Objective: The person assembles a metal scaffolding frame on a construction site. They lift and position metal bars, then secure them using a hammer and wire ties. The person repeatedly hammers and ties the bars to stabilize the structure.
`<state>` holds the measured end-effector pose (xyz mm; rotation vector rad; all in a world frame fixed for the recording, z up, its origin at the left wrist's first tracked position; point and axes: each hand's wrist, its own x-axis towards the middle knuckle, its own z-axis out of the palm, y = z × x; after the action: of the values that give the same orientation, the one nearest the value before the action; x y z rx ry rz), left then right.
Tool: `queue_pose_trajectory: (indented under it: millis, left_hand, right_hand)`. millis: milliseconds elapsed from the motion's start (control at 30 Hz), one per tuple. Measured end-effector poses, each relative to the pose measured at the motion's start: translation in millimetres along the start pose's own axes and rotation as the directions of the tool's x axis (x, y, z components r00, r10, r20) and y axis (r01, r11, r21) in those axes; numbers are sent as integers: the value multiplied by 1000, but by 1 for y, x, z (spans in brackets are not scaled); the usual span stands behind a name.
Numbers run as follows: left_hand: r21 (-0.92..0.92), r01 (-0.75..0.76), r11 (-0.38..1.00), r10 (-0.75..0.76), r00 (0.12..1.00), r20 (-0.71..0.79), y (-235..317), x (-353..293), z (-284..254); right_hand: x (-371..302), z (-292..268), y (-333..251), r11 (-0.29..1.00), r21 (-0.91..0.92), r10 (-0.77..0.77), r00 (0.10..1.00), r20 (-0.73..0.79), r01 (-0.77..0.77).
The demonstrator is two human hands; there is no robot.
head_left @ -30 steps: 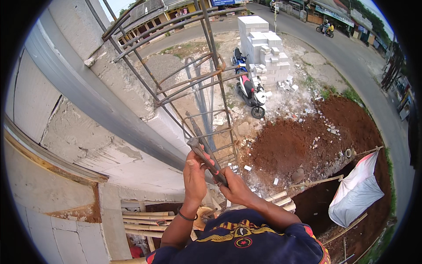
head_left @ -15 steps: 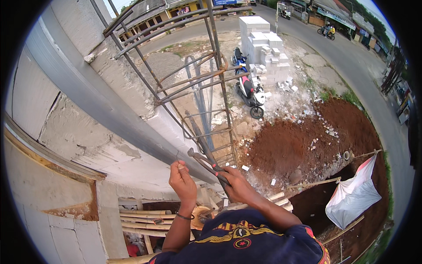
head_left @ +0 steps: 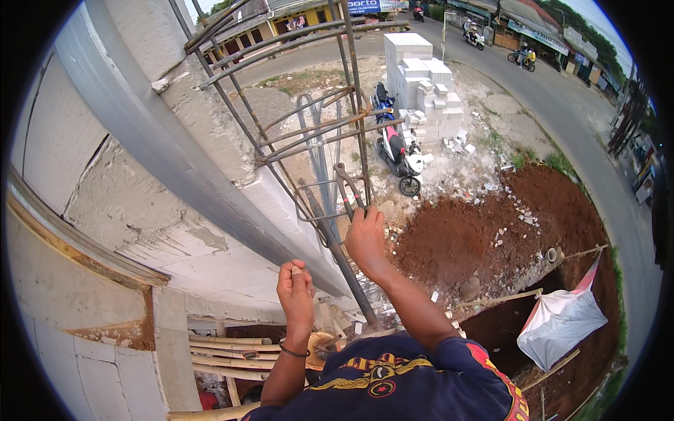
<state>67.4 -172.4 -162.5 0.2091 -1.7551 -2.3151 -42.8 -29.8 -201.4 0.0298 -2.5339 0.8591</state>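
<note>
My right hand [head_left: 366, 238] is closed around the handles of pincers [head_left: 344, 184], which have a dark metal head and red-and-black grips. Their head points up and lies in front of the rebar cage [head_left: 358, 112], a rusty column of long bars with square ties; I cannot tell whether it touches a bar. Lower and to the left, my left hand [head_left: 295, 291] is raised in a pinch of thumb and finger. Whatever it pinches is too small or hidden to make out. A grey metal channel [head_left: 161, 144] runs along the wall just beyond that hand.
A pale block wall [head_left: 105, 189] rises on the left. Below lie bamboo poles [head_left: 235, 356] and an orange bucket [head_left: 317, 351]. Down on the ground are parked motorbikes [head_left: 397, 151], a stack of white blocks [head_left: 411, 59], red soil [head_left: 449, 238], and a pit with a white sheet [head_left: 562, 323].
My right hand has carried the pincers up and away from my left hand, toward the rebar cage. The left hand stays pinched in nearly the same place; the thin wire seen above its fingers no longer shows.
</note>
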Motion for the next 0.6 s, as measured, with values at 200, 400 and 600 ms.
queue_pose_trajectory:
  millis: [200,400,600]
  left_hand:
    - [-10,51,999,-51,998,30,-3,-5,-2]
    - [-17,113,993,-113,993,37,-6,-6,2]
    - [-67,154,986,-149,986,77,-1,0,7]
  right_hand:
    - [1,12,-9,996,-81,28,987,-156,-41]
    - [8,9,-4,990,-117,71,992,-109,-83]
    - [3,-3,-1,996,-73,54,998,-20,-55]
